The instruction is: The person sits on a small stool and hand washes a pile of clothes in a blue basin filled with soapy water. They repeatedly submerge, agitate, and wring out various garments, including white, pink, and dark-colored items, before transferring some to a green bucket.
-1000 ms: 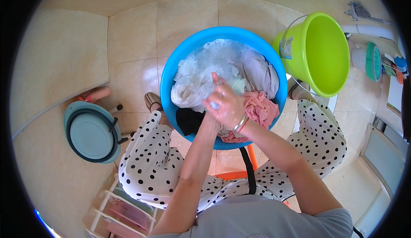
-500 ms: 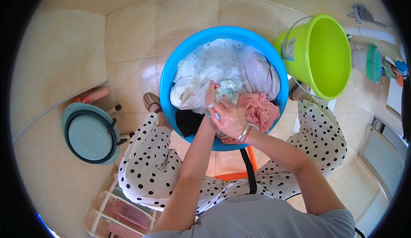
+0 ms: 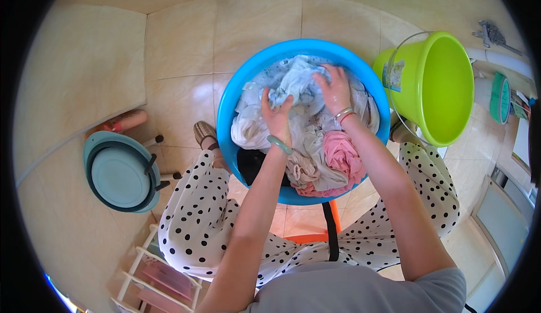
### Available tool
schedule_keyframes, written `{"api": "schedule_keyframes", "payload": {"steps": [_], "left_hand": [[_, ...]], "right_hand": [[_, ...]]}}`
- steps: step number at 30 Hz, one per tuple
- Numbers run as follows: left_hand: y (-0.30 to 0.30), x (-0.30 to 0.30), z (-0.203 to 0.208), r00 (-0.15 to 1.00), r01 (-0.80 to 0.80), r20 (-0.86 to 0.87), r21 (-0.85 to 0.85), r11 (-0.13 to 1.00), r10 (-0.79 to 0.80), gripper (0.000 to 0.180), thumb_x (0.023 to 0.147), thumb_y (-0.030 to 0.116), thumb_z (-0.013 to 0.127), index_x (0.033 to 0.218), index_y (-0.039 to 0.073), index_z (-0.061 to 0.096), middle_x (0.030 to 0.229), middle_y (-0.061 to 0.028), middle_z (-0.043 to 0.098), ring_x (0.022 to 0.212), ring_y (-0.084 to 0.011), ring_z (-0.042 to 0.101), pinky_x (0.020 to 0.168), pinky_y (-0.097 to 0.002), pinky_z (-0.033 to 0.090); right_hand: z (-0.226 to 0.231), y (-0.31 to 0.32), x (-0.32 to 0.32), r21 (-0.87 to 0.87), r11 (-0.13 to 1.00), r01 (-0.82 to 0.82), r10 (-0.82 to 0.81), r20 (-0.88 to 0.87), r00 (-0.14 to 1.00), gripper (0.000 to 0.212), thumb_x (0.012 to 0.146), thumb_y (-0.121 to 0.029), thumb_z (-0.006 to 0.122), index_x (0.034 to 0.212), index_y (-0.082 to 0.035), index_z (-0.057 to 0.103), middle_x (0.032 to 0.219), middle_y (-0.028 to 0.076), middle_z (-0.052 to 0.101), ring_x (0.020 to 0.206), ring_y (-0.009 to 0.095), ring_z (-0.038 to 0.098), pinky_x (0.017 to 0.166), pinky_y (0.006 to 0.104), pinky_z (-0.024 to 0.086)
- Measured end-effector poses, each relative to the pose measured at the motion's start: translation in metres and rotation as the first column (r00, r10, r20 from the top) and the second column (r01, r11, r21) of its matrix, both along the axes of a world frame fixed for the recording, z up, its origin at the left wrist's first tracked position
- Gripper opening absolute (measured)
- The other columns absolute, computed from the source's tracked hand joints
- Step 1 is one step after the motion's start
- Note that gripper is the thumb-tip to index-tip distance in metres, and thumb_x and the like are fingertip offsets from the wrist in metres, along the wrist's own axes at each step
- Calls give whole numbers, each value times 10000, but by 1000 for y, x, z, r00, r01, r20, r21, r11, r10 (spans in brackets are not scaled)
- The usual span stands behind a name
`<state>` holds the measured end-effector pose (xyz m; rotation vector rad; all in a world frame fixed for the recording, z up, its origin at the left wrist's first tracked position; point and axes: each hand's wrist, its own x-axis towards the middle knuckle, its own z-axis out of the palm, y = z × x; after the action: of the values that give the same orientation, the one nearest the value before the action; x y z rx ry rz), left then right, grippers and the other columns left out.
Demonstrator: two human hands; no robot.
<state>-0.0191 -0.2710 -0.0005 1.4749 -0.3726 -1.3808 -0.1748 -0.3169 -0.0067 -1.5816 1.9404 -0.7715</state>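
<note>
A round blue basin [image 3: 225, 127] holds wet laundry and sudsy water in front of me. Toward its far side lies a bunched pale blue cloth [image 3: 298, 79]. My left hand [image 3: 278, 120], a green bangle at its wrist, is open at the near left edge of that cloth, thumb and index finger spread. At the cloth's right side is my right hand [image 3: 337, 92], open, fingers apart and touching it. White cloth [image 3: 248, 130] lies left of my left hand, black cloth [image 3: 248, 163] nearer. Pink cloth [image 3: 345, 154] and cream cloth [image 3: 322, 169] fill the near right.
A lime green bucket [image 3: 448, 87] with a wire handle lies tipped right of the basin. Grey-blue folding basins [image 3: 119, 175] lean at the left, above a white rack [image 3: 132, 273]. An orange stool [image 3: 307, 238] shows between my knees.
My hands were together, one over the other, near the basin's front middle. Now they are apart and farther forward, with the pale blue cloth spread between them. The view has shifted slightly.
</note>
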Motion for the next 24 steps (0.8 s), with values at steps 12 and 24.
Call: {"api": "schedule_keyframes", "payload": {"steps": [12,24], "left_hand": [[-45,20,-101,213,468,435,741,482,-875,599,802,424,652,1262,60,533,1049,-233,635,1036,-383,587,907,-429,448],[-9,2,-8,764,337,-616,130,932,-191,524,882,281,636,1331,141,404,1151,-68,543,923,-198,571,762,-318,492]], "right_hand": [[-132,16,15,445,877,-178,370,-393,842,359,819,-192,609,1130,-21,557,1095,223,574,1017,409,535,827,469,463],[91,70,38,-169,856,-488,507,92,857,155,721,-68,672,848,-75,582,899,75,518,864,284,502,765,382,430]]}}
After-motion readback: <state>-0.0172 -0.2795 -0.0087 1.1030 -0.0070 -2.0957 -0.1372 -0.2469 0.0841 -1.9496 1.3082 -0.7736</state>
